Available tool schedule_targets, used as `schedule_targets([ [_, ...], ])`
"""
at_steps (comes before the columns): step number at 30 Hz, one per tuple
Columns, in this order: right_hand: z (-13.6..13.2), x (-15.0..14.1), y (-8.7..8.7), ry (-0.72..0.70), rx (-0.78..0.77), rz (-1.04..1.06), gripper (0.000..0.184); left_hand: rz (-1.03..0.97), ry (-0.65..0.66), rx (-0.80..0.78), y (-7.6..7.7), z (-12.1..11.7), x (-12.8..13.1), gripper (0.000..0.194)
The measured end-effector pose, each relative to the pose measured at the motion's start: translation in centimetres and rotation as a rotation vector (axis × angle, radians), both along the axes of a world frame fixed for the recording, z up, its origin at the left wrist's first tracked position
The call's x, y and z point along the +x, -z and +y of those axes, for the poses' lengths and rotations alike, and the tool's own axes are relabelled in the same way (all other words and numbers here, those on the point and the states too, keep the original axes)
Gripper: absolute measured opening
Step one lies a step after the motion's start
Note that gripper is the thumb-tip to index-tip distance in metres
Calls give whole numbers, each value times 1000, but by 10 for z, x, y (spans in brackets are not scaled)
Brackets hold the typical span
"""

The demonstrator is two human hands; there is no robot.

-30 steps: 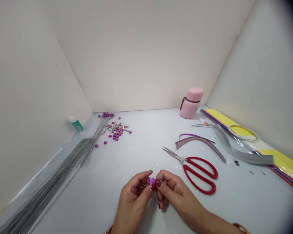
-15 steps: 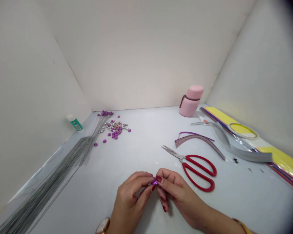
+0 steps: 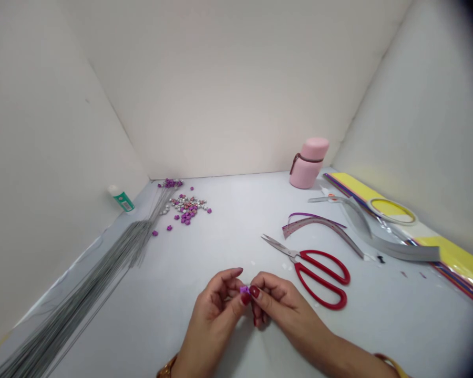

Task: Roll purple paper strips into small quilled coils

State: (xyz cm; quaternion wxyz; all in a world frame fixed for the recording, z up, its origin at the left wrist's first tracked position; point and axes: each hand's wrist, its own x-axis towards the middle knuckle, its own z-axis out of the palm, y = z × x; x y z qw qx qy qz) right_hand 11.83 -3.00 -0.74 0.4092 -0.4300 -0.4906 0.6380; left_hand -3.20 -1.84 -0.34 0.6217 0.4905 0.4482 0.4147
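Observation:
Between the fingertips of both hands is a small shiny purple paper star (image 3: 244,289), partly covered by the fingers. My left hand (image 3: 223,302) pinches it from the left with the thumb below, its index finger raised. From the right, my right hand (image 3: 274,298) grips it between thumb and index finger, the other fingers curled underneath. Just beyond my right hand lie scissors with red handles (image 3: 322,281), blades slightly apart and pointing to the upper left. Further left is a pile of small purple, silver and pinkish stars (image 3: 187,207).
Grey wires (image 3: 102,278) run along the left side, purple stars at their far end. A glue stick (image 3: 122,199) lies by the left wall. A pink flask (image 3: 308,164) stands at the back. Paper strips (image 3: 319,223), a tape roll (image 3: 392,211) and yellow sheets (image 3: 350,188) lie right.
The purple piece has turned and moved slightly left and up in the fingers. My left index finger has lifted off, and my left wrist has rotated. The right fingers have curled in more.

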Motion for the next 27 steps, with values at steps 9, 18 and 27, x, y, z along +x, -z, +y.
schedule_targets([
  [9,0,0,1,-16,-3,12,27,112,13,129,3,-4,-1,13],
  [18,0,-1,4,-28,-9,53,27,-37,43,5,4,-5,3,11],
  [27,2,0,6,-26,-56,94,28,-282,35,-245,10,2,3,12],
])
